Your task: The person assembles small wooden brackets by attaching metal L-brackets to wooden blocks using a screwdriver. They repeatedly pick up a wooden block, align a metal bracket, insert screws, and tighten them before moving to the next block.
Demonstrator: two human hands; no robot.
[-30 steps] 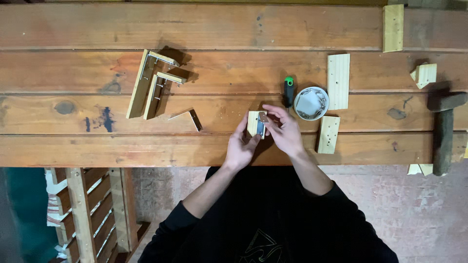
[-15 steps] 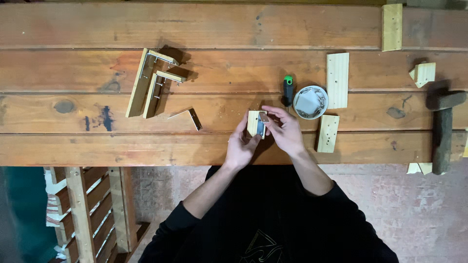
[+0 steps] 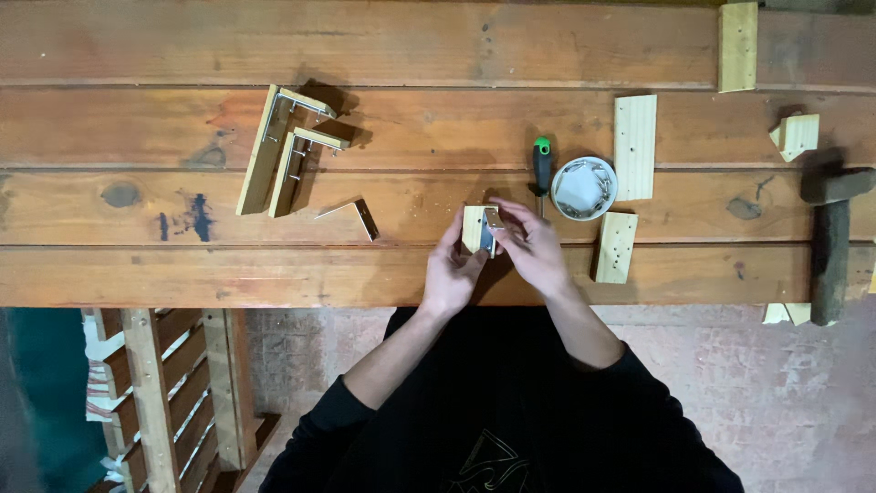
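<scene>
Seen from the head: left hand (image 3: 450, 274) gripping small pale wooden block (image 3: 473, 227) above workbench edge, right hand (image 3: 534, 251) fingers pinching silver metal bracket (image 3: 494, 223) against it; bracket apparently unscrewed, green-handled screwdriver (image 3: 542, 164) lying untouched nearby.

Tabletop (image 3: 137, 110): orange-brown planks with dark knots and a blue-black stain. Small block (image 3: 473, 228): pale wood. Bracket (image 3: 493, 221): silvery metal. Screwdriver (image 3: 542, 166): black handle, green cap. Bowl (image 3: 584, 188): white. Hammer (image 3: 830, 246): dark brown. Sleeves (image 3: 328, 429): black.
</scene>
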